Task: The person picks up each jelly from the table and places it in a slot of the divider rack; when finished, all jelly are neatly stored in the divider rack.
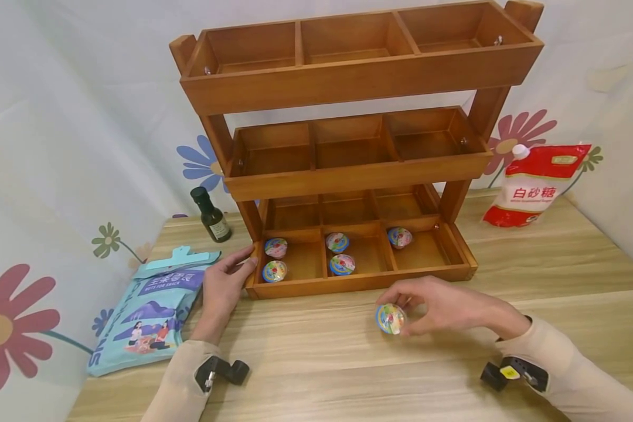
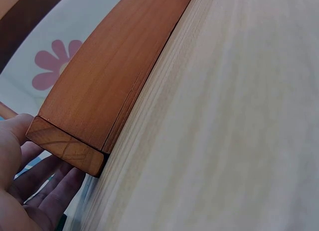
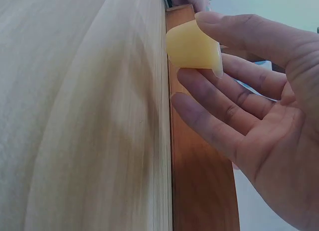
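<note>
Between its thumb and fingers my right hand (image 1: pixel 440 305) pinches a small jelly cup (image 1: pixel 390 318). The cup has a printed foil lid, and in the right wrist view its yellow body (image 3: pixel 193 46) shows beside the wooden tray's front board. My left hand (image 1: pixel 224 287) touches the left end of the bottom tray of a brown wooden rack (image 1: pixel 361 88), its fingers fairly straight in the left wrist view. More jelly cups lie in that tray: two in the left compartment (image 1: pixel 308 258), two in the middle, and one pink cup (image 1: pixel 400 237) in the right.
A light blue nut snack bag (image 1: pixel 147 310) with a clip lies left of my left hand. Behind it stands a dark bottle (image 1: pixel 211 217). A red and white sugar pouch (image 1: pixel 538 187) stands at the right back. Flowered white cloth hangs behind the wooden table (image 1: pixel 316 363).
</note>
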`<act>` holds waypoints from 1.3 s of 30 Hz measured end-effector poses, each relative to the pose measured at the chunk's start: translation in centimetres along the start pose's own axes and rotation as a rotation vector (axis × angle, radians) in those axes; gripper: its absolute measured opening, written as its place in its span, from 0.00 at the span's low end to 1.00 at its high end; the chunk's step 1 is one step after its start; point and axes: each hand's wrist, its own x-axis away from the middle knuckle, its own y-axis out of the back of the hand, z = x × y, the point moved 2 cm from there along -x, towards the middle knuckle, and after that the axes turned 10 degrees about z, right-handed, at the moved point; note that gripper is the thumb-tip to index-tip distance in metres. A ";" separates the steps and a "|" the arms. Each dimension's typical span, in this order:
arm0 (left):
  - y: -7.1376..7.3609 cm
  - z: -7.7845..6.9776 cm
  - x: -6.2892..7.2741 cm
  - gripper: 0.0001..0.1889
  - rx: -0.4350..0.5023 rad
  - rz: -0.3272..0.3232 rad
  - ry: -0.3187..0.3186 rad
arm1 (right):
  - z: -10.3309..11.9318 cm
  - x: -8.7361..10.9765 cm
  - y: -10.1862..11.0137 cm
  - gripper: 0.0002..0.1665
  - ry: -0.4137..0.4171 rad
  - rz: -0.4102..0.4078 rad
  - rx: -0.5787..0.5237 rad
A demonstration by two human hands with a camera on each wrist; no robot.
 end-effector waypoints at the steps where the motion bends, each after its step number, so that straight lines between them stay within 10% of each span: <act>1: 0.0 0.0 0.0 0.18 0.001 0.001 0.002 | 0.0 0.0 0.1 0.26 0.000 -0.004 -0.003; 39: 0.1 0.0 -0.1 0.19 -0.033 0.002 0.014 | -0.3 1.0 4.6 0.28 -0.079 -0.284 0.087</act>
